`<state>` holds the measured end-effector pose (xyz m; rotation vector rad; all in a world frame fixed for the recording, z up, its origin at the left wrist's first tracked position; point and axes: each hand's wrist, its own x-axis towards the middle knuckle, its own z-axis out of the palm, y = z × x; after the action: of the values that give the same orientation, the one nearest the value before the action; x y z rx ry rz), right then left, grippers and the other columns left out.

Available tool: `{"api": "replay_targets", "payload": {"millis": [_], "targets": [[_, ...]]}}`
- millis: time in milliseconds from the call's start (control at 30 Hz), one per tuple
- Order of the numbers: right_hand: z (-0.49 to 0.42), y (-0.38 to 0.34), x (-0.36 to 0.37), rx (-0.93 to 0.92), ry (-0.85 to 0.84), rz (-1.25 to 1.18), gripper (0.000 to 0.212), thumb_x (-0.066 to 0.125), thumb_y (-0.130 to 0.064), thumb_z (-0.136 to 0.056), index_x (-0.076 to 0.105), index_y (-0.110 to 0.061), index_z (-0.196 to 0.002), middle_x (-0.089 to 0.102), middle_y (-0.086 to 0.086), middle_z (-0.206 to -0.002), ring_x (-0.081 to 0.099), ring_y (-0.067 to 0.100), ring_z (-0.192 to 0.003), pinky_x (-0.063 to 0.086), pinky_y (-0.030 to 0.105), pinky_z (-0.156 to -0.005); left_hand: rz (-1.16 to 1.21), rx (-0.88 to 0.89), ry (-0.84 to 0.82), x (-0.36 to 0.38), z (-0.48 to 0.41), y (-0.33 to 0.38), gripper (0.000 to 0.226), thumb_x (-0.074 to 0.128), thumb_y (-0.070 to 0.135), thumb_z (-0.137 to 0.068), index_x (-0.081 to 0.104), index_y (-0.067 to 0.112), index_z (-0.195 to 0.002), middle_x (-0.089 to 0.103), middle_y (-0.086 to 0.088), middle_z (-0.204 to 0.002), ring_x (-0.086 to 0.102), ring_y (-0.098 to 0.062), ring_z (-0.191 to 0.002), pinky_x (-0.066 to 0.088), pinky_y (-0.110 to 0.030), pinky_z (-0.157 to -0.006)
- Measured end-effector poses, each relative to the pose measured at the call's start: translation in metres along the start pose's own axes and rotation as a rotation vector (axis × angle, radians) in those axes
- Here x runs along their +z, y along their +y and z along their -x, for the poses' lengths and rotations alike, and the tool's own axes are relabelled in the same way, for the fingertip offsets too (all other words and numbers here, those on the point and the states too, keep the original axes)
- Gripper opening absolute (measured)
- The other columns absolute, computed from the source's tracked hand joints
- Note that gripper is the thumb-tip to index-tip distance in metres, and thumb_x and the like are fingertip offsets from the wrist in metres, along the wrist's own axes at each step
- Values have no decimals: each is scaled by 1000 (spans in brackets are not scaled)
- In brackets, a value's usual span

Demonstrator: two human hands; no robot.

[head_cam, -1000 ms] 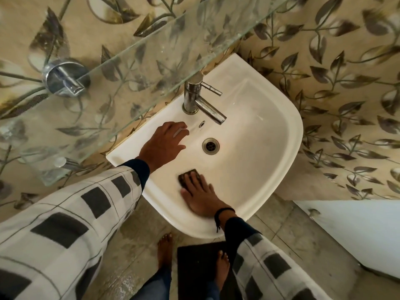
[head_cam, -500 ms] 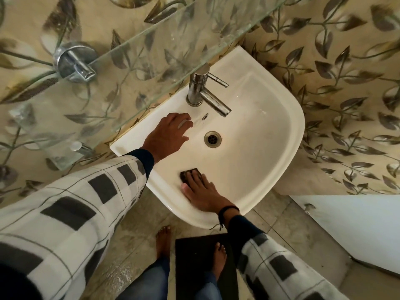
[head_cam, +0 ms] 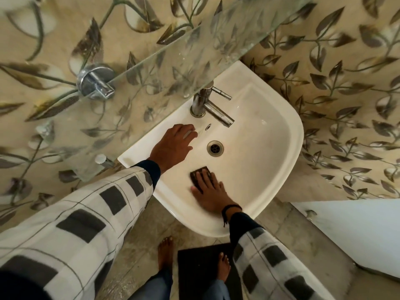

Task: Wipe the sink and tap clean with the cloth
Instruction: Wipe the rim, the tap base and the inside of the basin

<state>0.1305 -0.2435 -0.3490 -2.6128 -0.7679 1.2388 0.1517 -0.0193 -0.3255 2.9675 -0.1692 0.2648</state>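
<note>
Right hand (head_cam: 207,192), fingers flat, presses the dark cloth (head_cam: 200,172) on the sink (head_cam: 262,161) wall at seven o'clock from the drain (head_cam: 215,148), left hand (head_cam: 173,146) resting open-fingered at nine; next, probably sweeping toward the tap (head_cam: 211,107) at twelve.

Right hand (head_cam: 211,192) pressing dark cloth (head_cam: 200,173) into sink (head_cam: 270,148), left hand (head_cam: 173,146) near tap (head_cam: 211,107)

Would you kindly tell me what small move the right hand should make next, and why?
Probably slide the dark pad forward toward the drain. The right hand presses it flat on the near slope of the sink, well short of the drain and the tap, while the left hand rests on the back ledge.
</note>
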Motion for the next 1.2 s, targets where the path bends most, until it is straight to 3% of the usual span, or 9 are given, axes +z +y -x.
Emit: {"api": "replay_targets", "payload": {"millis": [100, 200, 333, 467, 600, 700, 833, 1033, 1200], "targets": [[16, 24, -6, 12, -50, 148, 68, 8, -70, -95, -8, -41, -154, -16, -18, -161, -15, 13, -150, -14, 53, -117, -9, 7, 15, 0, 0, 0, 48, 74, 31, -83, 59, 15, -126, 54, -6, -137, 50, -29, -118, 46, -39, -95], [11, 49, -19, 107, 47, 285, 71, 8, -70, -94, -5, -38, -155, -12, -14, -163, -12, 16, -151, -18, 56, -115, -2, 11, 31, 0, -1, 1, 48, 74, 31, -83, 59, 16, -125, 54, -5, -136, 50, -29, -117, 46, -38, -94], [-14, 31, -18, 173, 155, 94, 81, 13, -73, -93, -9, -29, -156, -19, -4, -163, -21, 22, -149, -16, 50, -117, -67, 15, 50, 1, 1, 1, 44, 70, 32, -86, 57, 17, -126, 54, -5, -137, 53, -30, -117, 47, -38, -94], [-10, -2, -4, -18, 40, -45, 81, 12, -75, -91, -9, -32, -156, -21, -9, -162, -24, 19, -148, -11, 49, -119, -91, 25, 66, 1, -1, 2, 43, 71, 30, -86, 58, 15, -125, 55, -7, -136, 53, -31, -118, 48, -41, -94], [10, 38, -16, -122, -28, 151, 74, 13, -73, -94, -3, -37, -156, -12, -15, -163, -12, 16, -151, -4, 52, -120, -84, 11, 81, 5, -1, 2, 41, 72, 27, -87, 57, 16, -123, 55, -7, -136, 54, -34, -116, 47, -43, -95], [1, 80, -40, -2, 38, 293, 73, 14, -71, -94, -1, -36, -156, -10, -13, -163, -10, 17, -151, -7, 54, -118, -78, -4, 77, 6, -1, 2, 40, 72, 27, -87, 59, 15, -122, 56, -8, -136, 54, -36, -115, 48, -45, -93], [-33, 82, -52, 91, 100, 192, 81, 19, -71, -94, -9, -27, -157, -20, -4, -162, -19, 24, -149, -9, 52, -119, -46, -26, 78, 6, -1, 3, 41, 73, 31, -86, 61, 14, -121, 56, -7, -136, 54, -34, -115, 48, -45, -92], [-26, 65, -23, -128, 25, 184, 76, 17, -71, -94, -3, -32, -157, -14, -9, -164, -15, 20, -150, -1, 52, -120, -31, -33, 63, 4, -1, 1, 41, 70, 34, -89, 60, 15, -124, 56, -5, -137, 54, -32, -115, 48, -44, -93], [-48, 102, -59, 68, 176, 211, 78, 18, -69, -95, -3, -28, -157, -14, -7, -164, -14, 21, -150, -8, 51, -119, -55, -47, 56, 4, 0, 2, 39, 69, 34, -89, 60, 17, -124, 56, -2, -137, 54, -31, -115, 48, -41, -93]]}}
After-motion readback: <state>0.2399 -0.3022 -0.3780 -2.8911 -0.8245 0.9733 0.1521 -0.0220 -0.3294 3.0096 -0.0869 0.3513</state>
